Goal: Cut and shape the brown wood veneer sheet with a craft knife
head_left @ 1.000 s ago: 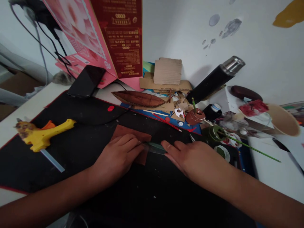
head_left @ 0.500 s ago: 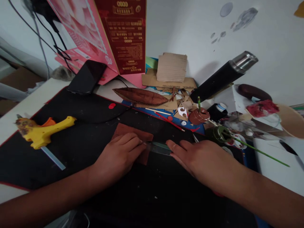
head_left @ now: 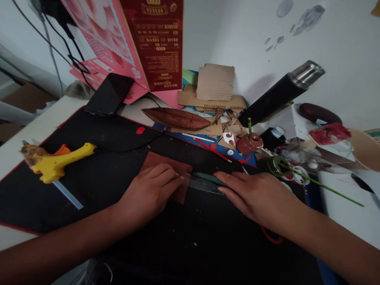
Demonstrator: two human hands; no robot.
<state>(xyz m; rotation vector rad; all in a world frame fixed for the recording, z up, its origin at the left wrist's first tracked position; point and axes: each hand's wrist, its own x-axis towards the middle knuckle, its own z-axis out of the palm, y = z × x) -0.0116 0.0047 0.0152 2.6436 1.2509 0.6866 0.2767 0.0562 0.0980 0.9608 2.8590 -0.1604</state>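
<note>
A reddish-brown square sheet point(head_left: 178, 194) lies on the black mat point(head_left: 184, 241) in the middle. My left hand point(head_left: 154, 186) presses down on it, its fingers bent and close together over the left end of a clear ruler point(head_left: 204, 186). My right hand point(head_left: 252, 194) is closed around a slim dark green pen-like tool point(head_left: 209, 178). That tool lies low along the ruler's upper edge, its tip close to the sheet's right edge. A red loop point(head_left: 271, 236) shows beneath my right wrist.
A yellow glue gun point(head_left: 56, 160) lies at left, a black phone point(head_left: 109, 94) behind it. Across the back are a brown boat-shaped piece point(head_left: 178, 118), cardboard scraps point(head_left: 215, 83) and a leaning black flask point(head_left: 279, 95). Open brown point(head_left: 249, 143) and green point(head_left: 274, 166) paint pots stand at right.
My right hand has shifted slightly right, away from the sheet, and more of the green tool now shows. My left hand stays on the ruler and sheet.
</note>
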